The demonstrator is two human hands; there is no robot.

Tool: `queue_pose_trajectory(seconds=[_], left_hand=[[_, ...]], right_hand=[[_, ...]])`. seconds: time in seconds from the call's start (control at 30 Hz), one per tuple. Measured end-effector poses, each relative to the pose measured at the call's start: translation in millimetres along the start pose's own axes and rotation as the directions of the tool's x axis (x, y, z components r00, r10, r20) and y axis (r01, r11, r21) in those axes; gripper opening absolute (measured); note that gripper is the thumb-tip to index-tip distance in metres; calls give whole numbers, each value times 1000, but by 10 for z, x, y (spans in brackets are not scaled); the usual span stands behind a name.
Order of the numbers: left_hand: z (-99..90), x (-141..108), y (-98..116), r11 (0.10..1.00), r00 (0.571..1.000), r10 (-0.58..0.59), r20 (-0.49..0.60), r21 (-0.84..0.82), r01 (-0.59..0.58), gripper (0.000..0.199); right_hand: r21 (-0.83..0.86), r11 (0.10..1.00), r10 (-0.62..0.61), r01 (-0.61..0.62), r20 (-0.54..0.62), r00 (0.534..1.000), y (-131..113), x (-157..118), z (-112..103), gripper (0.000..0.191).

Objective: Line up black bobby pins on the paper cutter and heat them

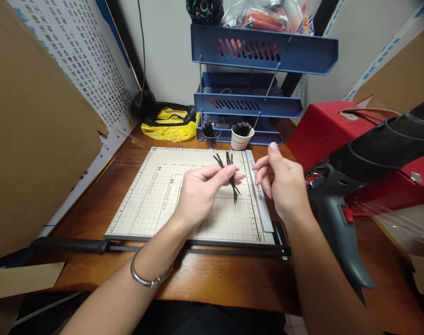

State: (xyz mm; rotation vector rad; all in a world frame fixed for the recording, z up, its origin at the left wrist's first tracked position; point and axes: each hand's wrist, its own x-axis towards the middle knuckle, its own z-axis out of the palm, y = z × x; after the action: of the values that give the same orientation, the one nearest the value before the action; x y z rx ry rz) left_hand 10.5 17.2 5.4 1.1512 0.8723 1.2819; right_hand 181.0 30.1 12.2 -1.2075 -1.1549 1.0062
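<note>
My left hand point(201, 188) pinches several thin black strips point(235, 191) between thumb and fingers, above the gridded board of a paper cutter point(142, 195). The strips cross and fan out at both ends. To the right, my right hand point(283, 184) is raised over the cutter's right edge with its thumb up and fingers loosely curled apart; nothing shows between them. Behind the board stand a clear cup point(212, 139) and a white paper cup point(240, 140), both holding bundles of thin black pieces.
A blue tiered tray point(264, 51) rises at the back. Yellow plastic bag point(172, 125) lies back left. At right are a red box point(316, 123) and a large grey-black tool point(334, 204). The cutter's black handle point(70, 245) extends along the front left; cardboard point(34, 130) flanks the left.
</note>
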Motion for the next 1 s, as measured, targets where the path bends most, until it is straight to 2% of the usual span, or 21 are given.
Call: queue_pose_trajectory(seconds=[0.03, 0.07, 0.1, 0.17, 0.2, 0.27, 0.37, 0.57, 0.9, 1.0], left_hand=[[16, -26, 21, 999, 996, -28, 88, 32, 26, 25], [37, -57, 39, 996, 976, -69, 206, 67, 56, 26], [60, -91, 51, 991, 938, -114, 328, 108, 83, 27], [111, -157, 54, 973, 829, -205, 520, 198, 117, 31], [135, -184, 43, 965, 784, -239, 573, 231, 125, 34], [175, -223, 4, 955, 742, -277, 611, 263, 140, 37], [210, -246, -65, 950, 740, -296, 604, 264, 164, 36], [236, -253, -117, 949, 794, -310, 524, 227, 220, 27], [249, -264, -103, 949, 781, -315, 540, 200, 244, 18], [246, -259, -110, 952, 799, -304, 519, 192, 238, 16]], right_hand=[[27, 1000, 2, 0, -77, 997, 7, 15, 14, 60], [55, 998, 15, -9, -106, 994, 12, 27, 24, 58], [82, 996, 33, -25, -100, 994, 15, 35, 32, 57], [118, 991, 69, -63, -47, 996, 21, 36, 49, 56], [132, 988, 82, -78, -25, 996, 25, 30, 62, 55], [160, 983, 96, -93, -7, 995, 33, 9, 99, 54], [209, 972, 113, -106, -22, 993, 34, -22, 158, 53], [255, 957, 151, -140, -24, 988, 3, -18, 180, 54], [230, 960, 180, -162, -59, 982, 12, -31, 224, 51], [199, 970, 166, -141, -116, 979, 5, -29, 237, 52]])
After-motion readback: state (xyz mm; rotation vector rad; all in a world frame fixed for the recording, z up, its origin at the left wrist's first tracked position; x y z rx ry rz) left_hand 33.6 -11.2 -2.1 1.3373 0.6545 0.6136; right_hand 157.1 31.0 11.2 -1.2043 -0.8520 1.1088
